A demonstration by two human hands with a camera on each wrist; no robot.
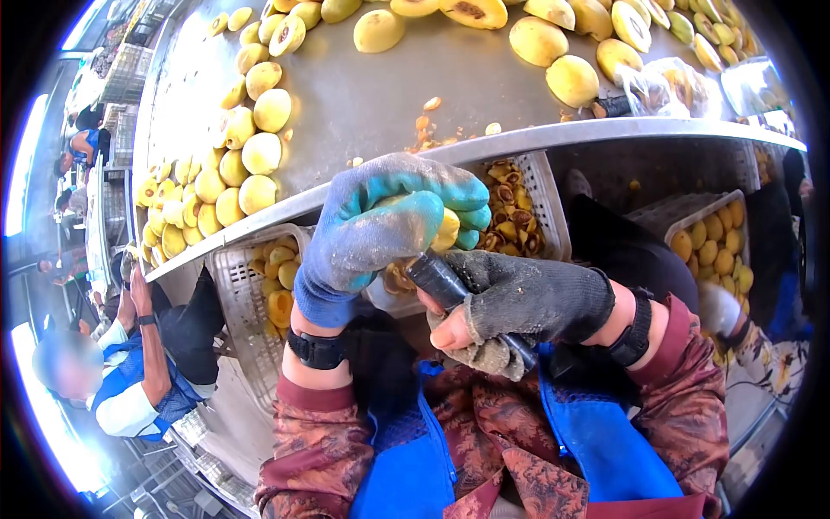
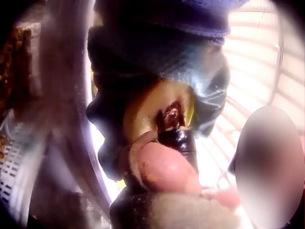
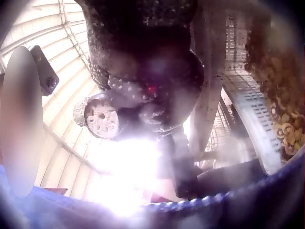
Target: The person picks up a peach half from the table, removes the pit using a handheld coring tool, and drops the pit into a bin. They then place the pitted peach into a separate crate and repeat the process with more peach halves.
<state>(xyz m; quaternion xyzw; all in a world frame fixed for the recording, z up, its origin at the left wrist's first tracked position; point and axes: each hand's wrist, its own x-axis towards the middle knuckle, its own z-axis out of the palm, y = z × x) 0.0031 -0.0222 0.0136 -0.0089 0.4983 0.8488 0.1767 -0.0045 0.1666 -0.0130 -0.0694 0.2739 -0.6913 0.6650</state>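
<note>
My left hand [image 1: 380,225], in a blue-grey glove with teal fingertips, grips a yellow peach half [image 1: 447,228]. In the left wrist view the peach half [image 2: 143,107] shows its cut face, with a dark red-brown hollow. My right hand [image 1: 540,298], in a dark fingerless glove, holds a black-handled tool [image 1: 439,278] with the thumb along it. The tool's upper end is right at the fruit, its tip hidden there. The round butt of the handle [image 3: 102,119] pokes out of the glove in the right wrist view.
Ahead, a metal table [image 1: 346,104] with a raised edge bears many peach halves [image 1: 262,152] and a few scraps. Below its edge stand a white crate of peaches [image 1: 226,281], a crate of cut scraps [image 1: 553,208] and another crate [image 1: 670,216]. A person [image 1: 147,381] sits at left.
</note>
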